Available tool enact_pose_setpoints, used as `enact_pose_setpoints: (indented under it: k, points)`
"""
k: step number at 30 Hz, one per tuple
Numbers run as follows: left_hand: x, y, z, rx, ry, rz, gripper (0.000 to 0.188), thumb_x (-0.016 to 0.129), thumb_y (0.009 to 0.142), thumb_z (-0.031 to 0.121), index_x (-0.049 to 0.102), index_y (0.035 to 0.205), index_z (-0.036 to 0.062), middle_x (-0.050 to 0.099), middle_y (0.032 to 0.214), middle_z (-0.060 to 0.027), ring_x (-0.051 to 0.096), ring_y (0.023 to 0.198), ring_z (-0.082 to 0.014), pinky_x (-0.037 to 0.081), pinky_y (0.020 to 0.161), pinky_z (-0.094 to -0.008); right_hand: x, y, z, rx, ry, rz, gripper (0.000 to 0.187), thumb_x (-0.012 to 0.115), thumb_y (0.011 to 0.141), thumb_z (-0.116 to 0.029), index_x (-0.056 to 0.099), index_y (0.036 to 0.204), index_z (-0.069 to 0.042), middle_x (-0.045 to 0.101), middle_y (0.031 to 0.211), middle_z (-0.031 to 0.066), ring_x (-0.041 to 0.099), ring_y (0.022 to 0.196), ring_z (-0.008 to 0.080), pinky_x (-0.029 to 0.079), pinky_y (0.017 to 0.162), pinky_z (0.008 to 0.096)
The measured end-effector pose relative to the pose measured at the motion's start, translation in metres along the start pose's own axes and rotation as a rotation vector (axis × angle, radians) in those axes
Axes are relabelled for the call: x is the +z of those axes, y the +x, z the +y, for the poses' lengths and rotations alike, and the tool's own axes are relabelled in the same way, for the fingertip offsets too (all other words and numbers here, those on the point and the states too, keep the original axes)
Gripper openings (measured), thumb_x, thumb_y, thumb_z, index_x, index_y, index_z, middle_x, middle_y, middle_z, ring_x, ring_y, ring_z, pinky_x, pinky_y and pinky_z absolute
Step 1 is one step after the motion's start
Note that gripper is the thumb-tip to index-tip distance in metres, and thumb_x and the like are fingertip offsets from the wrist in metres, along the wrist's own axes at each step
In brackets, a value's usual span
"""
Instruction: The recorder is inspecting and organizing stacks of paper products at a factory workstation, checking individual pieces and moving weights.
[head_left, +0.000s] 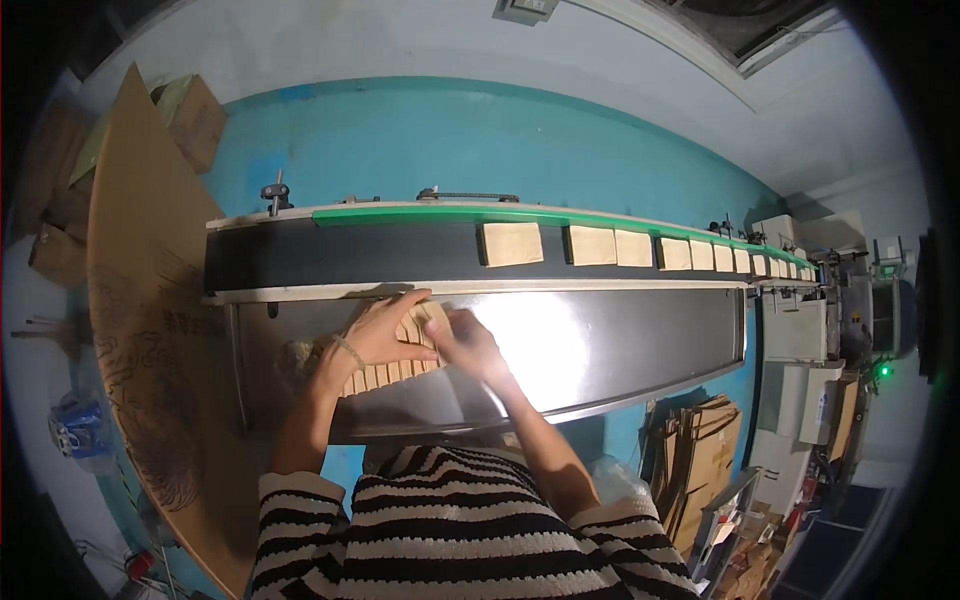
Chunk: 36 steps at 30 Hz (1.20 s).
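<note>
On the metal tray table [640,340] in front of me, several flat beige packets [395,374] stand close together in a slanting row. My left hand [380,335], with a bracelet at its wrist, is curved over the row. Its fingers and thumb close round a bunch of packets [428,318] at the right end. From the right, my right hand [468,345] presses its bent fingers against that same end packet. The undersides of the packets and some fingertips are hidden.
Beyond the tray, a dark conveyor belt [370,252] with a green side rail [420,214] carries single beige packets [512,244]. A large cardboard sheet [150,300] stands at left. Folded cartons [700,455] lean at lower right; machinery [855,310] stands farther right.
</note>
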<state>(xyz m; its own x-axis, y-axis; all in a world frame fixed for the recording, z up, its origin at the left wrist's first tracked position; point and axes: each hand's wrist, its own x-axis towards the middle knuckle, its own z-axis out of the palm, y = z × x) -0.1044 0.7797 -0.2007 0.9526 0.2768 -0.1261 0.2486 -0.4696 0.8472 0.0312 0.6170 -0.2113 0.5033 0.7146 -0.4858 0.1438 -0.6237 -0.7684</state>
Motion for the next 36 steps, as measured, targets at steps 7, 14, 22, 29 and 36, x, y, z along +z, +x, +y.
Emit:
enact_pose_setpoints:
  k: [7, 14, 22, 29, 36]
  points:
    - [-0.008, -0.012, -0.018, -0.022, -0.024, -0.068, 0.073, 0.086, 0.069, 0.039, 0.055, 0.129, 0.0083, 0.063, 0.123, -0.0173, 0.059, 0.115, -0.0356, 0.047, 0.099, -0.0407, 0.005, 0.011, 0.023, 0.095, 0.362, -0.058, 0.052, 0.064, 0.094, -0.043, 0.06, 0.113, 0.006, 0.064, 0.095, 0.0096, 0.06, 0.079, 0.0141, 0.049, 0.07, 0.0276]
    - [-0.009, -0.011, -0.013, 0.017, 0.047, -0.02, 0.078, 0.086, 0.069, 0.039, 0.053, 0.134, 0.0107, 0.062, 0.125, -0.0191, 0.058, 0.118, -0.0374, 0.046, 0.099, -0.0419, 0.01, 0.024, 0.0, -0.032, 0.152, 0.074, 0.056, 0.066, 0.092, -0.048, 0.057, 0.108, 0.005, 0.064, 0.08, 0.0104, 0.065, 0.077, 0.0186, 0.052, 0.07, 0.03]
    - [-0.016, -0.024, -0.016, -0.036, -0.073, -0.059, 0.067, 0.087, 0.068, 0.033, 0.058, 0.123, 0.0093, 0.065, 0.117, -0.0167, 0.062, 0.11, -0.035, 0.049, 0.093, -0.0395, 0.014, 0.005, -0.001, 0.184, 0.349, -0.11, 0.046, 0.063, 0.094, -0.036, 0.06, 0.112, 0.006, 0.067, 0.082, 0.0184, 0.065, 0.074, 0.0222, 0.052, 0.071, 0.0351]
    - [-0.018, -0.025, -0.014, -0.089, -0.042, -0.043, 0.066, 0.086, 0.07, 0.036, 0.057, 0.122, 0.0092, 0.067, 0.112, -0.0179, 0.064, 0.106, -0.0354, 0.051, 0.09, -0.0397, 0.01, 0.035, -0.005, -0.044, -0.177, 0.093, 0.037, 0.061, 0.087, -0.021, 0.059, 0.113, 0.005, 0.067, 0.088, 0.0193, 0.065, 0.08, 0.0281, 0.051, 0.077, 0.0371]
    - [-0.02, -0.024, -0.021, -0.138, -0.09, -0.03, 0.073, 0.085, 0.069, 0.042, 0.055, 0.126, 0.0086, 0.064, 0.118, -0.0217, 0.06, 0.112, -0.0401, 0.048, 0.095, -0.0439, 0.021, 0.056, -0.033, 0.145, 0.435, -0.012, 0.06, 0.058, 0.094, -0.055, 0.058, 0.106, 0.004, 0.068, 0.088, 0.0154, 0.063, 0.074, 0.0187, 0.051, 0.073, 0.0316]
